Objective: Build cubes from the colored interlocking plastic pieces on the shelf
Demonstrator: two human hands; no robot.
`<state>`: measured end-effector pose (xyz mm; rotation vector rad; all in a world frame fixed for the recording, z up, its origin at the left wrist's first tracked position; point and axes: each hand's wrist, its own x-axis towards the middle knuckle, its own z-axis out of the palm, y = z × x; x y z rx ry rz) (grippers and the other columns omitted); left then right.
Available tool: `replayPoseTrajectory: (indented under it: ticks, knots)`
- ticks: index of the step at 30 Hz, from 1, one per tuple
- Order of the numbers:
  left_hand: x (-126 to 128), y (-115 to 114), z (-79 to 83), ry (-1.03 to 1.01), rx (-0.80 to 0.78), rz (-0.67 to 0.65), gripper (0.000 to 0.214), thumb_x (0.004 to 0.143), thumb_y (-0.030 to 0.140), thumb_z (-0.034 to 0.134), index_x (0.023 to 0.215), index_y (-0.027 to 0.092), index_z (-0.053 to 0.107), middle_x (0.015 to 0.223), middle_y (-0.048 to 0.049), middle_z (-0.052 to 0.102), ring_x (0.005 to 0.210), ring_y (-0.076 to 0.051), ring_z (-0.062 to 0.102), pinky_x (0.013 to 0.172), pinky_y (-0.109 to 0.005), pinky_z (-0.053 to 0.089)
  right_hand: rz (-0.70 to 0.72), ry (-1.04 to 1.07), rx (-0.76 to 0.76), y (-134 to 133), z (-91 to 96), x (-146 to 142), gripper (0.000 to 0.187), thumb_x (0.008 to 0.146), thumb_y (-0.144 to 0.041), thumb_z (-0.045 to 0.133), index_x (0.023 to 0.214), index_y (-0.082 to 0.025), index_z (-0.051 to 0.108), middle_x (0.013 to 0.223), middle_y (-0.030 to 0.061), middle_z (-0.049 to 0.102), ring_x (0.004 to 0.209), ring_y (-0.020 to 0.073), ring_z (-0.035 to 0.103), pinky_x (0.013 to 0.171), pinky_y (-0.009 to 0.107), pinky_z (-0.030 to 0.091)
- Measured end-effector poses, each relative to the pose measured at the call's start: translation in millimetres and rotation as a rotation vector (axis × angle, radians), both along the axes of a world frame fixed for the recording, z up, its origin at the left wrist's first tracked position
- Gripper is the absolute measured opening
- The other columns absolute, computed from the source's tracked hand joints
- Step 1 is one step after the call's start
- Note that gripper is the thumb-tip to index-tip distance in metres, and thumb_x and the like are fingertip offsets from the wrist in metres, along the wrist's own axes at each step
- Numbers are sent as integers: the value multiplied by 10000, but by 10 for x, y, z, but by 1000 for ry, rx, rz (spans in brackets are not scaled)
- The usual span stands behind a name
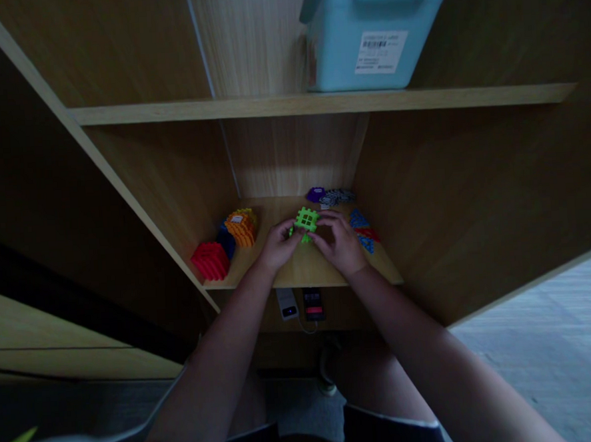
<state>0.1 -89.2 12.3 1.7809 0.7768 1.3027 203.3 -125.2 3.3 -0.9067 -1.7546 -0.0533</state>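
Blue bin (378, 19) over cubby (296, 154) w/ red pcs (212, 261), green pcs (307, 219) btwn hands (279, 244) (341, 243)

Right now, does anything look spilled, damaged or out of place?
Nothing looks spilled or visibly damaged. Mildly odd, perhaps: a dark rectangular phone and a white rectangular device lie below the pale wooden shelf, being electronics, unlike the bright green plastic lattice pieces between the left hand and right hand.

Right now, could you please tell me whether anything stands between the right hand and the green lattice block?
Nothing visible does: the right hand reaches the right edge of the green lattice block, opposite the left hand.
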Motion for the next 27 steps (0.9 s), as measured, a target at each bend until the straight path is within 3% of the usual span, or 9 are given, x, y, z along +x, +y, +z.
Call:
replayPoseTrajectory:
  ticks: [6,9,16,27]
  knots:
    - [-45,53,-10,-7,107,328,218,1042,397,623,969,226,736,1011,-49,804,1018,-215,740,946,-330,580,-126,201,-97,116,-81,51,383,1010,-515,758,1266,-287,588,1186,101,745,999,286,727,936,516,641]
    - [-51,94,-24,30,93,450,169,1036,307,608,983,231,750,1047,-53,822,1048,-222,761,1003,-354,583,-115,187,-155,168,-113,55,439,997,-555,758,1290,-288,570,1187,96,746,998,282,721,946,507,628]
    - [-21,87,-21,218,-10,457,159,950,203,662,1019,239,801,1092,-50,850,1017,-229,782,991,-365,603,-49,169,-170,229,-126,46,460,994,-570,746,1301,-282,560,1296,115,737,1044,281,710,978,504,613]
    - [-21,96,-53,235,23,411,128,904,191,687,957,224,800,980,-51,833,876,-221,740,870,-349,578,-24,154,-223,286,-149,59,519,992,-626,727,1316,-271,531,1324,138,765,1035,276,729,996,517,614]
